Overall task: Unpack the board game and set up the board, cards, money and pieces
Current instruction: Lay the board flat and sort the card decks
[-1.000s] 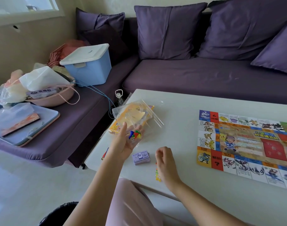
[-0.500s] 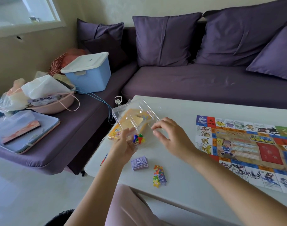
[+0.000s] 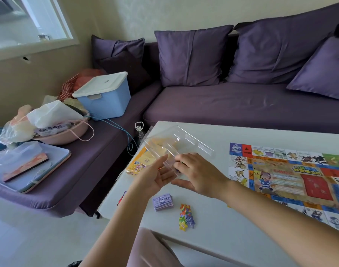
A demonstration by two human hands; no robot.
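My left hand (image 3: 155,176) lies palm up over the table's left part, fingers stretched out. My right hand (image 3: 199,174) reaches over it, and its curled fingertips pinch small coloured game pieces at the left hand's fingertips; only a sliver of green shows. Just behind both hands a clear plastic tray (image 3: 184,141) leans on the yellow game box (image 3: 138,162). A purple stack of money (image 3: 163,201) and a pile of coloured star tokens (image 3: 186,216) lie near the front edge. The game board (image 3: 292,176) lies unfolded flat on the right.
The white table (image 3: 213,237) stands before a purple sofa (image 3: 241,106). On the sofa's left arm sit a blue lidded bin (image 3: 105,95), a pink basin with bags (image 3: 64,132) and a tray (image 3: 29,168). A small bottle (image 3: 139,128) stands by the table's corner.
My right hand left the star tokens on the table and came up to my left palm. My left hand's fingers straightened, and the coloured pieces seen in its palm are now covered.
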